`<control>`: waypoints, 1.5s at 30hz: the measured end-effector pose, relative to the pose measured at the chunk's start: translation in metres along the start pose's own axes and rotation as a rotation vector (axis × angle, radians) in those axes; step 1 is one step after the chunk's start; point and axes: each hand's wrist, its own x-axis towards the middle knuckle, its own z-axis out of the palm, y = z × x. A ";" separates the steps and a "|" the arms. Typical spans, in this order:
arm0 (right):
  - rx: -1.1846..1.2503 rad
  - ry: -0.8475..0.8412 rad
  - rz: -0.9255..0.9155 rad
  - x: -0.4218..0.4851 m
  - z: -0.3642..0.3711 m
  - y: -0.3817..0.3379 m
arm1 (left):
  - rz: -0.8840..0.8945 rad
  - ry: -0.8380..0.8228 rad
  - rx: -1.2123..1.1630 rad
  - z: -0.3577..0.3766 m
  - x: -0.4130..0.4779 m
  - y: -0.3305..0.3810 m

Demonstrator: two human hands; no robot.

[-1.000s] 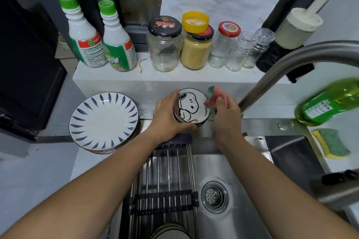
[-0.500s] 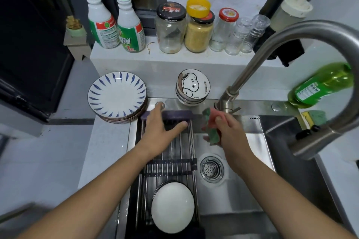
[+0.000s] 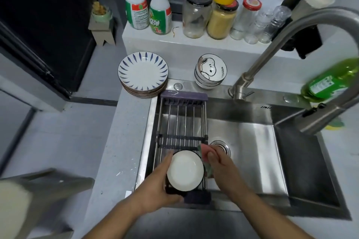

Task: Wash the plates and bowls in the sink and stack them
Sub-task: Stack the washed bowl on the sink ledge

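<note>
One white dish [image 3: 184, 170] was at my hands, sitting on the near end of the rack [image 3: 180, 120] that spanned the left side of the sink [image 3: 252, 141]. It lay directly in front of me, between my two hands. Being round, it had no long axis to line up with. My left hand [image 3: 159, 186] gripped it, fingers curled round its left rim, so that hand was plainly the nearer one. My right hand [image 3: 221, 167] pinched the pink-and-green sponge [image 3: 204, 151] just beside the dish's right rim; whether sponge and rim touched I could not tell. The coming move, as I judged it, turned on that: sponge on the right, dish on the left, and a short sideways swing to bring them together, with the faucet [image 3: 272, 50] farther back on the right.

Counting: one dish in hand, one sponge in hand, and two stacks at the back, well apart from my hands. The blue-leaf plates [image 3: 142, 72] sat on the counter at the back left, several deep. The cartoon-dog bowls [image 3: 210, 72] stood on the sink's back ledge, three or four by their rims, though I could not count either stack surely.
</note>
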 end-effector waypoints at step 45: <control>0.246 0.125 -0.101 -0.053 -0.102 -0.074 | 0.099 0.051 -0.589 0.010 -0.012 0.130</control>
